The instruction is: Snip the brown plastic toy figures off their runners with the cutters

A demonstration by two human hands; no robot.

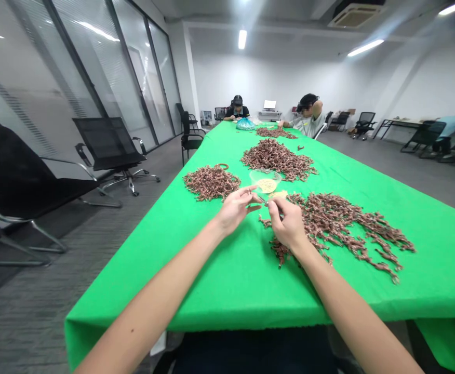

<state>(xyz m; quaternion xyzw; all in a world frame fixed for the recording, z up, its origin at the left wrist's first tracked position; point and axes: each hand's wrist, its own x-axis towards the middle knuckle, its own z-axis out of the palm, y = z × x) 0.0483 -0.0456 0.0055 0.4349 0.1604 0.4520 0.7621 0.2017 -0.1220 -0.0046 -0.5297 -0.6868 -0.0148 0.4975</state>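
Note:
My left hand [236, 209] and my right hand [287, 223] meet over the green tablecloth [227, 270], fingers pinched on a small thin piece [264, 202] held between them. A wide heap of small brown parts [344, 223] lies just right of my right hand. Beyond my fingertips stands a clear plastic bowl [265, 180] with yellowish bits inside.
Two more brown heaps lie farther up the table, one at the left [212, 182] and one in the middle [276, 158]. Two people sit at the far end, another at a desk on the right. Black office chairs [108, 150] stand left of the table.

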